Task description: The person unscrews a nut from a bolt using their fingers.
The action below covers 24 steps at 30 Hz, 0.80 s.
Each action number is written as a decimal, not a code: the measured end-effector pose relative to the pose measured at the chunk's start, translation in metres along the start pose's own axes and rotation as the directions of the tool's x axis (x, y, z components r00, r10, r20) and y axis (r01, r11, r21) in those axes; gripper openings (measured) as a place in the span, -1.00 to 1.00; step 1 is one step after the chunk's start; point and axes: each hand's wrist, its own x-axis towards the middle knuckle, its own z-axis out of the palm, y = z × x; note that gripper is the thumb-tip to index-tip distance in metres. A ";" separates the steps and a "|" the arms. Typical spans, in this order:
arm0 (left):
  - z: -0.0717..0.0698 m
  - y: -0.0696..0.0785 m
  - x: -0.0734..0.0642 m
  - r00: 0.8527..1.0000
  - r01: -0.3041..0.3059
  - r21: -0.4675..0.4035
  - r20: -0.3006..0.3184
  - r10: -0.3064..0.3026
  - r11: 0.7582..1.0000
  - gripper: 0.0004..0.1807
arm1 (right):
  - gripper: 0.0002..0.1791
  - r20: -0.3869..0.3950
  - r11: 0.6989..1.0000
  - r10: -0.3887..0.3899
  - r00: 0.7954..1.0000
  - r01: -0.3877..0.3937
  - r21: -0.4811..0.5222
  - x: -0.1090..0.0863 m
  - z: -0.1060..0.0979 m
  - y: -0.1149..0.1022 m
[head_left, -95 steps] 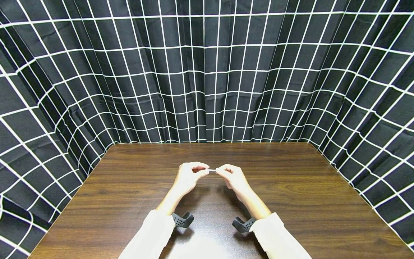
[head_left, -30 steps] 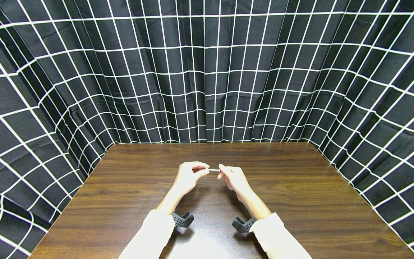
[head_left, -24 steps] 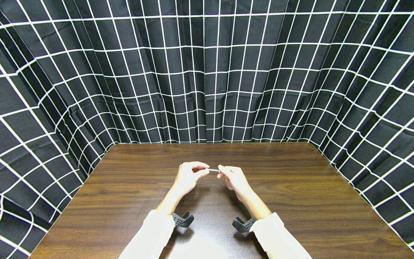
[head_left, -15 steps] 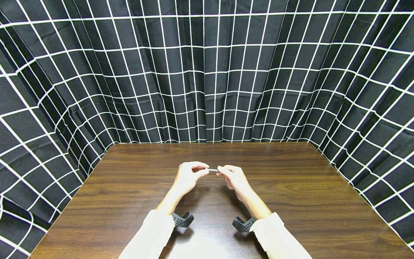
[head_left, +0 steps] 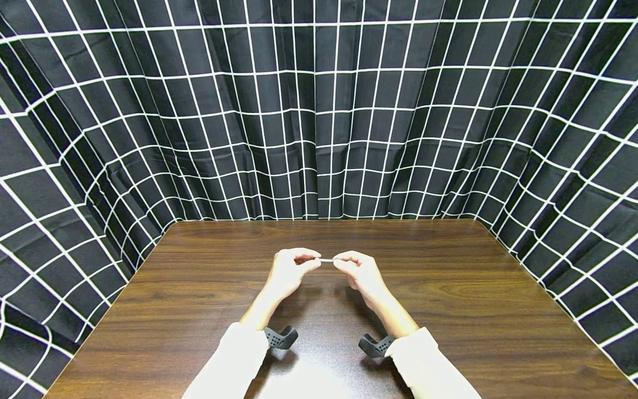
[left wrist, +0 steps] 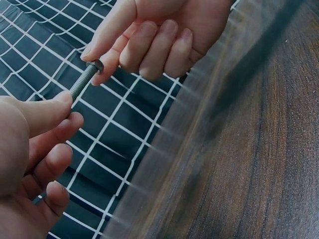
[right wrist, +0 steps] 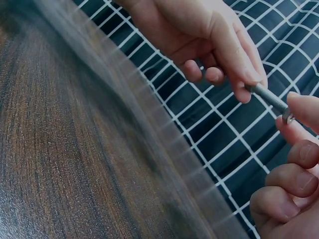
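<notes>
A small grey metal bolt (left wrist: 83, 82) with a threaded shaft spans the gap between the two hands, held level above the table in the head view. The left hand (head_left: 287, 271) pinches one end between thumb and fingertips, which hide that end. At the other end, the right hand (head_left: 363, 274) has its thumb and forefinger on either side of the wider end piece (right wrist: 288, 117). In the left wrist view, the right hand's other fingers (left wrist: 158, 47) are curled in toward the palm. The left hand's remaining fingers (left wrist: 52, 162) are loosely bent.
A brown wood-grain table (head_left: 199, 288) lies beneath both hands. Behind it and along both sides hangs a black curtain (head_left: 319, 122) with a white grid. Dark wrist mounts (head_left: 282, 337) sit at the cuffs of the white sleeves (head_left: 229, 360).
The right thumb and fingertips have shifted around the bolt's end and moved slightly left over the last second. Both hands have risen slightly. The left hand keeps its pinch.
</notes>
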 end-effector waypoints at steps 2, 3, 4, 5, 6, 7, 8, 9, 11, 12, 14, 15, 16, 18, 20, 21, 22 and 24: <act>-0.001 0.000 0.000 1.000 0.002 -0.006 0.001 -0.002 1.000 -0.86 | -0.77 0.002 1.000 -0.009 1.000 0.009 0.000 0.000 0.000 0.000; -0.001 0.000 0.000 1.000 0.001 -0.011 0.001 -0.001 1.000 -0.86 | -0.76 0.004 1.000 -0.014 1.000 0.014 0.001 0.000 0.000 0.000; -0.001 -0.001 0.000 1.000 0.002 -0.015 0.003 -0.002 1.000 -0.86 | -0.75 0.006 1.000 -0.020 1.000 0.020 -0.001 0.000 -0.001 0.001; -0.001 -0.001 0.000 1.000 0.004 -0.017 0.004 -0.004 1.000 -0.85 | -0.73 0.010 1.000 -0.027 1.000 0.027 -0.004 0.001 -0.001 0.000; -0.001 -0.002 0.000 1.000 0.003 -0.017 0.005 -0.003 1.000 -0.85 | -0.72 0.015 0.999 -0.033 0.999 0.033 -0.006 0.000 -0.001 0.000; 0.000 -0.002 0.000 1.000 0.003 -0.013 0.005 -0.003 1.000 -0.86 | -0.72 0.019 0.999 -0.037 0.999 0.037 -0.007 0.000 -0.002 0.000; 0.000 -0.003 0.001 1.000 -0.001 -0.010 0.004 0.001 1.000 -0.86 | -0.71 0.022 0.999 -0.038 0.999 0.038 -0.008 0.000 -0.002 -0.001; 0.000 -0.003 0.001 1.000 -0.002 -0.008 0.005 0.002 1.000 -0.86 | -0.72 0.022 0.999 -0.037 0.999 0.038 -0.008 0.000 -0.002 -0.001; 0.000 -0.002 0.001 1.000 -0.005 0.001 0.003 0.005 1.000 -0.86 | -0.74 0.022 1.000 -0.030 0.999 0.030 -0.002 0.000 -0.002 -0.003; 0.000 -0.002 0.001 1.000 -0.004 0.003 0.003 0.004 1.000 -0.86 | -0.74 0.020 1.000 -0.026 0.999 0.026 0.002 0.000 -0.002 -0.004; -0.001 -0.002 0.001 1.000 -0.003 0.012 0.003 0.003 1.000 -0.86 | -0.75 0.019 1.000 -0.024 1.000 0.024 0.006 0.000 -0.002 -0.005; -0.001 -0.001 0.001 1.000 0.001 0.012 0.005 -0.001 1.000 -0.86 | -0.74 0.018 1.000 -0.029 0.999 0.029 0.001 0.000 -0.002 -0.005; -0.001 -0.002 0.001 1.000 0.001 0.017 0.007 -0.001 1.000 -0.86 | -0.73 0.019 0.999 -0.037 0.999 0.037 -0.005 0.000 -0.002 -0.005; -0.001 -0.003 0.001 1.000 0.003 0.023 0.012 -0.003 1.000 -0.86 | -0.72 0.016 0.998 -0.063 0.998 0.063 -0.025 0.001 -0.002 -0.004; -0.001 -0.004 0.001 1.000 0.003 0.025 0.018 -0.003 1.000 -0.86 | -0.70 0.003 0.994 -0.091 0.996 0.091 -0.057 0.001 -0.001 -0.003; -0.001 -0.004 0.001 1.000 0.004 0.022 0.021 -0.005 1.000 -0.86 | -0.70 -0.005 0.992 -0.105 0.994 0.104 -0.074 0.001 -0.001 -0.002; -0.001 -0.004 0.001 1.000 0.004 0.026 0.023 -0.004 1.000 -0.86 | -0.70 -0.011 0.990 -0.117 0.993 0.116 -0.086 0.001 -0.001 -0.001; -0.001 -0.004 0.002 1.000 0.009 0.023 0.028 -0.009 1.000 -0.87 | -0.71 -0.024 0.984 -0.143 0.989 0.140 -0.108 0.001 -0.001 0.000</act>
